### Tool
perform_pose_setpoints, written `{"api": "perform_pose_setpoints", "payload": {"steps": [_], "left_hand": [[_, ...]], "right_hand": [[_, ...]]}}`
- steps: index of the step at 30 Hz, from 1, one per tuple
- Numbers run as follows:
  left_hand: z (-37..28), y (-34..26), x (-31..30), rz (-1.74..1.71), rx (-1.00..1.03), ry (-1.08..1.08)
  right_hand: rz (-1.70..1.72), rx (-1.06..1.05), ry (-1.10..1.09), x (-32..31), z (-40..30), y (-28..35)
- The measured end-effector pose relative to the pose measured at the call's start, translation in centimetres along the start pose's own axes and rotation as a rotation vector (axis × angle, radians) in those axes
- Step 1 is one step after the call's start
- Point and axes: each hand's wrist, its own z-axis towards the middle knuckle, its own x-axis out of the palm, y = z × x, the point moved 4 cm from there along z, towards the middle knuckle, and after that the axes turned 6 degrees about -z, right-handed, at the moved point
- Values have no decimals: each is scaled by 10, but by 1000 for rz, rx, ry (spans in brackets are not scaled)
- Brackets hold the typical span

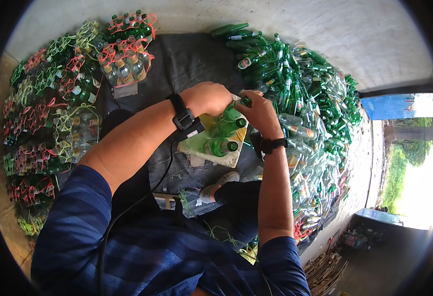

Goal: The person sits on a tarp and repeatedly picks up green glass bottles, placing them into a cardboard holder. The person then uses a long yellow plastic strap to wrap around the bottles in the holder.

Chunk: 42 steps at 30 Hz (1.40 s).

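Three green glass bottles stand in a row on a pale block with a yellowish top [230, 160]: a near bottle [216, 147], a middle bottle [227, 127] and a far bottle [231, 112]. My right hand [257, 111] has its fingers around the neck of the far bottle. My left hand [213, 98] is curled beside that bottle's left side, back of the hand up; its fingertips are hidden, so whether it holds anything does not show. Both wrists wear black straps.
A large heap of loose green and clear bottles [305, 96] lies on the right. Bundles of bottles tied with red string [125, 68] and green string [77, 129] stand on the left. Black sheeting [187, 55] covers the floor. A black cable [138, 201] runs down from my left wrist.
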Motion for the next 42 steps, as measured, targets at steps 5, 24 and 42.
{"api": "perform_pose_setpoints", "payload": {"steps": [5,24,42], "left_hand": [[0,1,0,-4,-5,-8],[-5,-4,-6,-4,6,-10],[-11,-7,-14,-26,12,-4]], "right_hand": [[-42,-30,-6,0,2,-2],[-79,37,7,-1,-1,0],[101,150,133,-21,-12,-25]]}}
